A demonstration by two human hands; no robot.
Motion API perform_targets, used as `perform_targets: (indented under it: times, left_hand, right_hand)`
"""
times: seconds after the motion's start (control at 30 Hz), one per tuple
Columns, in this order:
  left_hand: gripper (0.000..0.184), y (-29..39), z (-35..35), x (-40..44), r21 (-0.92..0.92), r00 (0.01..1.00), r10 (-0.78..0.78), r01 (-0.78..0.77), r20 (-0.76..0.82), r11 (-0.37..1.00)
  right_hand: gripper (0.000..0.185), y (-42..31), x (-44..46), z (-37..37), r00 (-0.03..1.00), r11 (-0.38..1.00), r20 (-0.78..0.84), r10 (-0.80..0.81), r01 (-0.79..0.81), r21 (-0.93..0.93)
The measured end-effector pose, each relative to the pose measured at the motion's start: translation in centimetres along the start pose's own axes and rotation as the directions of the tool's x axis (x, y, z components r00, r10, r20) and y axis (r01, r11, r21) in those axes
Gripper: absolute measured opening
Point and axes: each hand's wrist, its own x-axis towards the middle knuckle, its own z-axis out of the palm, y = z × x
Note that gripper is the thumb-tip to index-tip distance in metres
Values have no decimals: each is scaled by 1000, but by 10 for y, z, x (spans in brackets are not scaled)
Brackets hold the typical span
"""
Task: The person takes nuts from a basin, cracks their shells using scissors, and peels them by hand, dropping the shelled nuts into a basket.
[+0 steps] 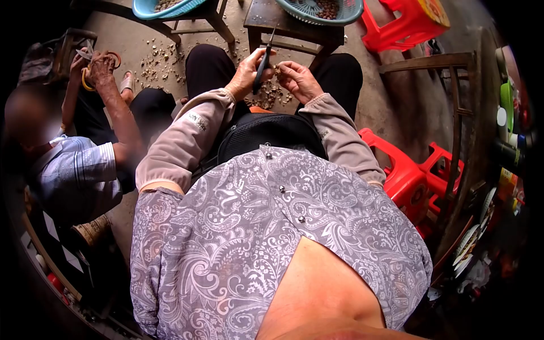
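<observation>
A black-handled tool with a thin pointed end (pixel 262 67) is in my left hand (pixel 248 72), its tip toward the stool ahead. My right hand (pixel 301 82) is close beside it, thumb and fingertips pinched together on a small pale piece (pixel 277 69) too small to identify. Both hands are over my lap, between my knees. Below them, pale and brown scraps (pixel 271 95) lie on the floor. Ahead, a light-blue basket (pixel 347 17) with reddish-brown round pieces (pixel 327 8) rests on a dark wooden stool (pixel 262 21).
At the left, another person (pixel 82 170) holds scissors with orange handles (pixel 88 79). Another blue basket (pixel 170 12) rests on wood at the upper left. Scraps (pixel 156 65) litter the floor. Red plastic stools (pixel 396 175) and a wooden frame (pixel 467 110) are on the right.
</observation>
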Motion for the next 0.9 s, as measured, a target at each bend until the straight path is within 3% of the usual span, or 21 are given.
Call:
perform_targets:
  times: [0.1,0.2,0.3,0.37,0.43,0.47,0.63,0.73,0.9]
  left_hand:
    - [43,-4,0,0,26,1000,-20,20,-7,999]
    - [43,2,-2,-3,59,989,-148,149,-20,987]
    - [41,-29,-3,-6,397,987,158,-159,35,904]
    - [42,-37,-1,-14,511,989,68,-126,132,851]
    - [32,-25,6,-19,658,967,193,-256,169,708]
    - [29,-20,8,-20,690,968,189,-250,165,679]
    - [28,-15,13,-21,811,973,183,-219,141,542]
    - [27,-18,11,-18,828,983,118,-184,144,530]
    - [25,-17,12,-20,865,982,137,-181,132,468]
  right_hand:
    - [15,-1,0,2,1000,1000,-19,-13,13,-2]
    - [15,-2,1,3,994,996,-67,-89,91,13]
    - [13,-6,4,2,964,973,-153,-217,227,48]
    - [12,-5,5,2,938,956,-205,-279,292,35]
    - [12,-6,4,4,928,951,-221,-301,310,10]
    - [12,-6,3,5,923,948,-229,-310,318,-2]
    - [13,-6,2,4,907,944,-261,-331,315,-102]
    - [14,-6,2,4,902,937,-263,-344,310,-161]
    - [13,-6,1,8,897,929,-255,-360,320,-187]
